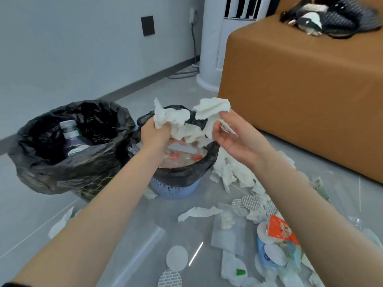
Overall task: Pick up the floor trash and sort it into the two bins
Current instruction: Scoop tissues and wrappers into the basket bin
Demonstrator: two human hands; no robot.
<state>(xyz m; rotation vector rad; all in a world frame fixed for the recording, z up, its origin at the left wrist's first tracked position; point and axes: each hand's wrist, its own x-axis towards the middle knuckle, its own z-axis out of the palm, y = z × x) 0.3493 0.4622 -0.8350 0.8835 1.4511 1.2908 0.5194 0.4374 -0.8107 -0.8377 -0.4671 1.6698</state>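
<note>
Both bins are partly filled: a bottle (71, 134) is seen in the left bin (41, 162), wrappers in the blue bin (174, 187). Much is left on the floor (128, 204): loose tissues (232, 175), pads (246, 201), an orange packet (279, 226). A tissue wad (182, 125) is held above the blue bin, gripped by the left hand (154, 133) and pinched by the right hand (230, 137).

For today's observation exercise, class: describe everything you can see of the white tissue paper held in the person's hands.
The white tissue paper is soft, crumpled and bunched into ragged folds, stretched between both hands. The left hand grips one clump; the right hand pinches the other end. It is held above the black-lined blue bin.
</note>
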